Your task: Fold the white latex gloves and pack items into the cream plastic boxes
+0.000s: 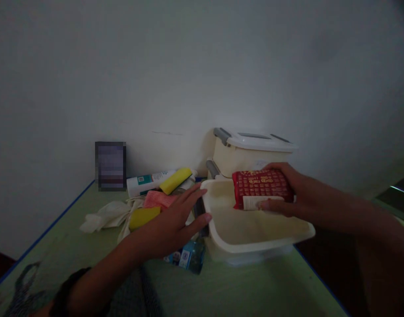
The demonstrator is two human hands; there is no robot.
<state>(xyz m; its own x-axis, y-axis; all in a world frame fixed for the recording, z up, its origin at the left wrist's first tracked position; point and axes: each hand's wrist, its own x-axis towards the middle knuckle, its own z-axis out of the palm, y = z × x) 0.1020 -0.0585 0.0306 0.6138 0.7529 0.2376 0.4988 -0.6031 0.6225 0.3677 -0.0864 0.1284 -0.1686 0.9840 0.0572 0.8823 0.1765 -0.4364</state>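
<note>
My right hand [284,193] is closed around a red packet [259,185] with gold print and a white label. It holds the packet over an open cream plastic storage box [255,248], whose visible inside shows only bare walls and floor. With fingers spread, my left hand [178,222] rests its fingertips on the box's left rim, by a grey latch [201,213]. Under that hand lies a blue bottle [189,256] with a label, partly hidden by the forearm.
Left of the box lie a white spray can or bottle [139,186], yellow sponges [177,180], a pink cloth [157,199] and white gloves or cloth [106,215]. A lidded box [255,154] stands behind, against the wall. A blurred dark-framed panel [111,166] stands at the table's [248,290] back left.
</note>
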